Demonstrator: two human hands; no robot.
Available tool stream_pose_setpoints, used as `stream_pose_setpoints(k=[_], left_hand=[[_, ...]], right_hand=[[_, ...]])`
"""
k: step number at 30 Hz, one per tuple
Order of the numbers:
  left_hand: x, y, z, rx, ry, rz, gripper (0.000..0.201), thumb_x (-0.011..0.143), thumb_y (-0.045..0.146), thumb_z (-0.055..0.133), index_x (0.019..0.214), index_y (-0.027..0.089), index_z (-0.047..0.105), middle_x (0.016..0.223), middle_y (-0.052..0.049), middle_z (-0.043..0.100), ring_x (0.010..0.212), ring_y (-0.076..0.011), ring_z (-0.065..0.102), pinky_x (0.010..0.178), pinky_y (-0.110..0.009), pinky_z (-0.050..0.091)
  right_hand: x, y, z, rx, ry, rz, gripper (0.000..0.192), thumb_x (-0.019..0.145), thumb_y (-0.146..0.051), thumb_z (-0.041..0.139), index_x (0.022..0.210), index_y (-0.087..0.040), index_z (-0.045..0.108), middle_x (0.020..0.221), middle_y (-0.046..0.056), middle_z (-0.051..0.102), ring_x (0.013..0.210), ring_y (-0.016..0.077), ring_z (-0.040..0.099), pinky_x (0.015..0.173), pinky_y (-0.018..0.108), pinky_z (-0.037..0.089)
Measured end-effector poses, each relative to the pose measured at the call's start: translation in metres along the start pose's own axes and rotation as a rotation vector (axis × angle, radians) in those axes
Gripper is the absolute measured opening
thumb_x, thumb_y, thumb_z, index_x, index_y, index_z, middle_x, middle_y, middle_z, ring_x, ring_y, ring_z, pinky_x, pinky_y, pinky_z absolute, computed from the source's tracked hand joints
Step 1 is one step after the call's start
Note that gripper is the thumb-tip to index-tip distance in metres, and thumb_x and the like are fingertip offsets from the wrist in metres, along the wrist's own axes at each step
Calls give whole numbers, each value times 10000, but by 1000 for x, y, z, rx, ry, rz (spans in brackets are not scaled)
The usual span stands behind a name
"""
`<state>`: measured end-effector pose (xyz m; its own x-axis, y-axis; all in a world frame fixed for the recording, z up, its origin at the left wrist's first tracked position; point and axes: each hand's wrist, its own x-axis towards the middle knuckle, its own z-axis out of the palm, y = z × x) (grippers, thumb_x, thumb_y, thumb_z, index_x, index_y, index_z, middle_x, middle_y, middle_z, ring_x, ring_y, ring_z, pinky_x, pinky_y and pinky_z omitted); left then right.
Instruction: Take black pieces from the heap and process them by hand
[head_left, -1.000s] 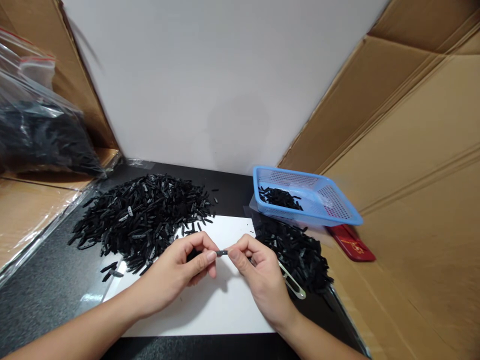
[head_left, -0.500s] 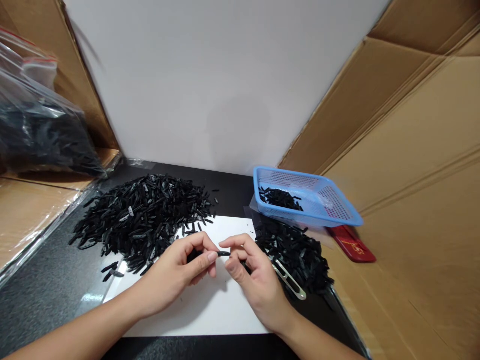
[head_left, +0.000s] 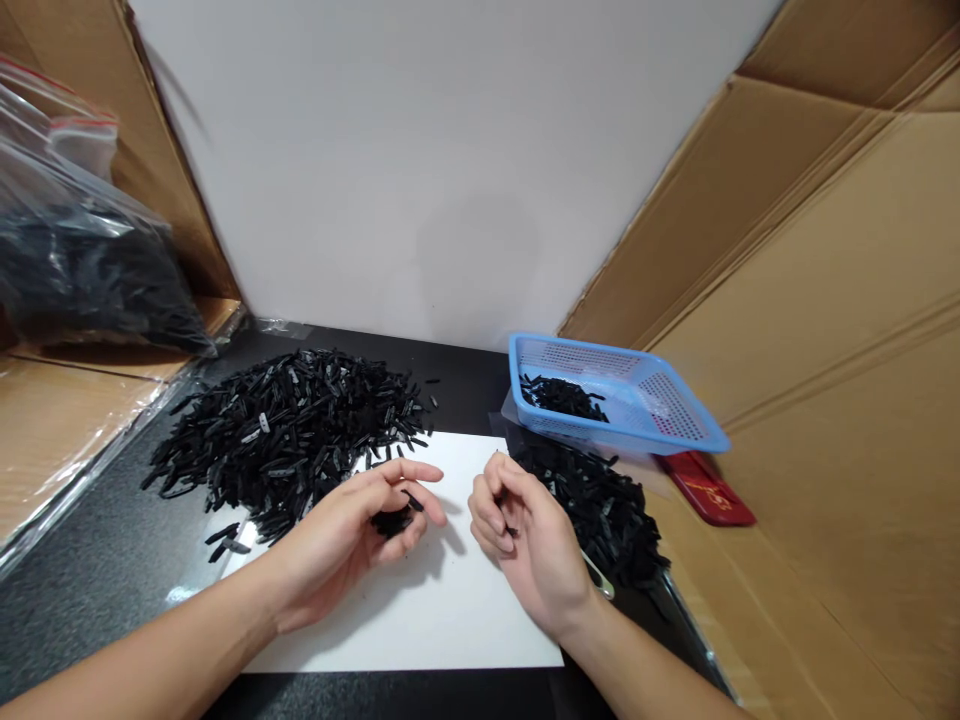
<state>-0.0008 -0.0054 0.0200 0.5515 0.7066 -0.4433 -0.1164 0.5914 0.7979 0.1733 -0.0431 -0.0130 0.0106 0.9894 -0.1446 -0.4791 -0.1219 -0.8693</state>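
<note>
My left hand [head_left: 360,525] rests over the white sheet [head_left: 442,610], cupped around a small bunch of black plastic pieces [head_left: 395,518]. One piece sticks out between its thumb and fingers. My right hand [head_left: 529,540] hovers a little to the right, its fingers curled around metal tweezers [head_left: 598,577], whose end shows beneath the hand. The two hands are apart, with a narrow gap between them.
A big heap of black pieces [head_left: 289,430] lies at the left, a smaller heap [head_left: 600,505] at the right. A blue basket [head_left: 675,415] holds a few more. A red packet [head_left: 709,487], cardboard walls and a plastic bag of pieces [head_left: 82,270] surround the black table.
The hands held one black piece between them; now they have drawn apart. The piece stays with my left hand, and my right hand has curled and shifted slightly up.
</note>
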Motion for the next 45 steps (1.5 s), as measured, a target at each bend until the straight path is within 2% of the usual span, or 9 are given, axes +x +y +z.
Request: stream_pose_setpoints(k=[4,7,10,14,21,31,38,41,45], left_hand=[[1,0,-2,-32,-6,4,407,759,78,551,1158,136,608,947,-61,707,694,-109,528,682,-223,413],[2,-2,-3,-34,-9,16,450,755,78,564,1198,145,610,862,-35,696,687,-113,536,700,-230,421],[1,-2,-2,-64,8,6,440,770,99,586,1206,143,634,709,7,631,672,-111,528,705,-224,422],[0,-2,-1,-121,26,1,384,796,149,644,1179,136,670,720,4,618,651,-87,506,678,-195,407],[-1,-8,1,-132,0,14,332,848,242,658,1151,110,690,510,70,445,487,-53,292,523,-170,250],[-5,-5,2,-91,-27,2,435,806,316,733,1215,180,676,597,38,494,538,-74,369,509,-179,254],[-2,-5,1,-156,95,-15,253,794,138,617,1013,142,744,902,-57,653,724,-118,547,669,-217,434],[-1,-5,-2,-112,53,6,350,725,19,579,1022,145,718,857,-44,669,739,-120,545,688,-213,417],[0,-5,-2,-16,29,26,244,774,102,662,1010,157,688,768,-8,654,669,-106,506,680,-212,396]], right_hand=[[1,2,-2,-151,22,-43,386,906,-490,526,649,-215,440,478,-92,364,394,73,184,394,212,157],[-6,3,1,-606,-19,-253,235,925,-400,547,883,-203,667,479,-81,394,425,98,312,436,223,267],[-11,3,4,-992,-96,-451,238,915,-250,576,1103,-217,718,632,-16,643,480,113,461,520,247,405],[-12,4,5,-1113,-168,-621,312,929,-161,533,1197,-199,688,1017,76,768,664,163,671,697,286,536],[-10,4,2,-1275,-171,-845,280,941,-132,518,1127,-185,719,803,73,772,662,195,693,643,300,530],[-11,10,2,-1107,-63,-734,178,892,-202,618,1026,-200,734,705,16,708,442,116,473,468,251,413],[-10,4,2,-889,77,-528,172,848,-298,667,859,-177,790,480,-63,396,437,102,326,445,252,286],[-10,1,3,-806,101,-464,184,819,-345,693,845,-197,798,483,-74,319,443,100,294,445,253,254],[-11,0,2,-724,103,-389,193,794,-365,711,829,-199,802,475,-69,334,455,104,301,447,252,261]])
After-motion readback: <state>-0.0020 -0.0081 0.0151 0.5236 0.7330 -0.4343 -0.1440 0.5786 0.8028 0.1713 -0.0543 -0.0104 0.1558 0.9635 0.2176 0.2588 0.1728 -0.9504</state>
